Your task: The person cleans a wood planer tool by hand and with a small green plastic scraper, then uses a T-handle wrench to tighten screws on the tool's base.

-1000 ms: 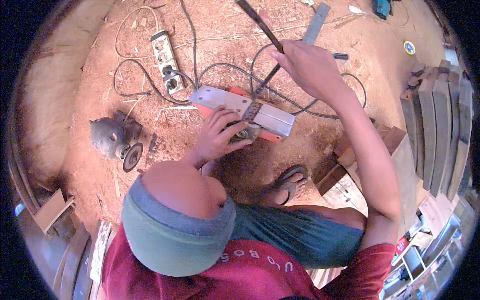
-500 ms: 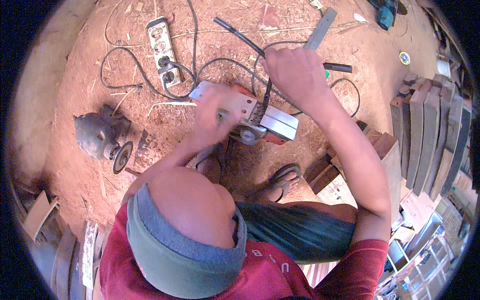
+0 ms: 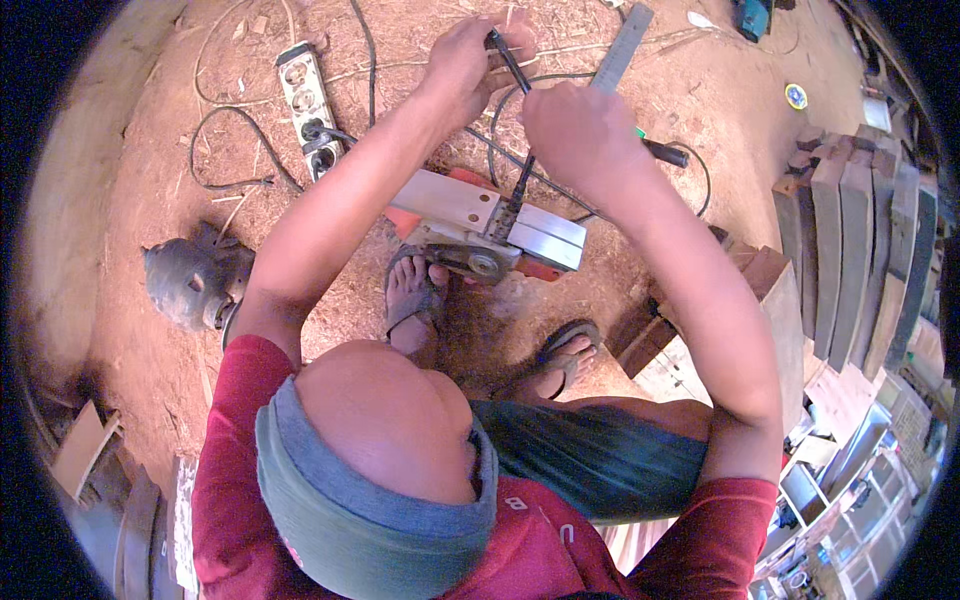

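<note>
An electric planer with an orange-red body and flat metal sole (image 3: 455, 200) lies sole-up on the ground by my feet. A black T-handle wrench (image 3: 523, 180) stands with its shaft end down in the planer's cutter gap, between the two sole plates. My right hand (image 3: 585, 135) is closed around the middle of its crossbar. At the bar's far left end is my left hand (image 3: 468, 72), fingers apart around and behind the tip; whether it presses on the bar is hard to see. The planer's pulley and belt side (image 3: 480, 262) faces me, exposed.
A white power strip (image 3: 305, 105) with plugged-in cords lies at the far left. Nearer left sits a dark grinder motor (image 3: 195, 285). A metal ruler (image 3: 622, 48) lies beyond my right hand. Stacked timber pieces (image 3: 845, 245) fill the right side. Cords loop across the sawdust-covered ground.
My left hand has left the planer's sole and moved up and away to the left end of the wrench bar. My right hand keeps its grip on the bar.
</note>
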Demonstrator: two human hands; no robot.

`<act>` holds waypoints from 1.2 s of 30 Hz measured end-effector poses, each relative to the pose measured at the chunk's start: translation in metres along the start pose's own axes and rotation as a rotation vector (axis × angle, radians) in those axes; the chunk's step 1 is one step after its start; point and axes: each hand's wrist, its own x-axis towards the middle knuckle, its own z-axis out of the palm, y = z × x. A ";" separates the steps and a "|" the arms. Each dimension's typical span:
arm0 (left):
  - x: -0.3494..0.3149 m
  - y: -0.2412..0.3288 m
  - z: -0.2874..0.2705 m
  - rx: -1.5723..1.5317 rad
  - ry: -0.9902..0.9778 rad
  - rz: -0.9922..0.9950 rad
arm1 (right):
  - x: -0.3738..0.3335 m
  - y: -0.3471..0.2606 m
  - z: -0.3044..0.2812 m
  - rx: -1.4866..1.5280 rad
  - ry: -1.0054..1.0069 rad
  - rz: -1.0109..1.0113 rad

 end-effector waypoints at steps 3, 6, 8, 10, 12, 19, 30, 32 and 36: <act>0.028 -0.009 -0.006 -0.083 -0.001 -0.072 | -0.002 0.020 -0.023 -0.017 -0.174 -0.027; 0.034 -0.012 -0.008 -0.361 0.034 -0.161 | -0.014 0.050 -0.026 -0.016 -0.198 -0.010; 0.017 -0.007 0.003 -0.381 0.048 -0.138 | -0.022 0.062 -0.016 0.065 -0.159 -0.021; 0.013 -0.004 -0.007 -0.397 0.076 -0.102 | -0.025 0.063 -0.010 0.069 -0.110 -0.037; 0.018 -0.006 -0.025 -0.509 -0.187 -0.072 | -0.024 0.063 -0.006 0.079 -0.061 -0.054; -0.007 0.004 0.007 -0.333 0.234 -0.038 | -0.013 0.068 0.003 0.071 -0.042 -0.125; -0.013 -0.001 0.005 -0.240 0.399 0.159 | 0.007 0.087 0.018 0.079 0.060 -0.350; -0.015 0.001 0.004 -0.207 0.385 0.183 | 0.014 0.090 0.021 0.039 0.017 -0.403; -0.019 0.005 0.002 -0.205 0.457 0.189 | 0.020 0.089 0.023 0.041 -0.003 -0.444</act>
